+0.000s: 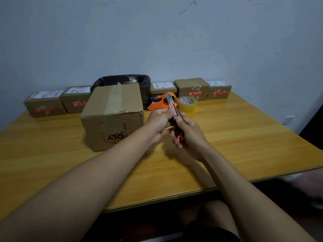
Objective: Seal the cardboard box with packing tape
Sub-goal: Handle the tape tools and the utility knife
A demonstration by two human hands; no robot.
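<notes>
two hands are working one tool above the worktop [227, 137]. the right hand [189, 135] is wrapping closed around the handle of an orange-and-black knife [175, 116], its blade pointing up and away. the left hand [160, 122] is closing on the upper part of the knife, fingertips pinching near the base of the blade; whether it is sliding the blade out or in, i cannot tell.

the box [113, 116] is sitting on the worktop just left of the hands, flaps shut, a strip of tape already running along its top seam and over the near edge. lettering on the near face is reading upside down. the tape roll [187, 103] is lying behind the hands, beside an orange dispenser [161, 102], both untouched. a black-lined bin [122, 81] is standing behind the box, and small parcels [44, 103] are lining the wall.

judging: step in hand is readying the knife, likely for cutting tape, not laying it. the top seam is looking sealed; the other faces are hidden. next move is calling for a steady blade, fingertips kept clear of the edge, and one hand freeing itself to hold the box or fetch the roll.
</notes>
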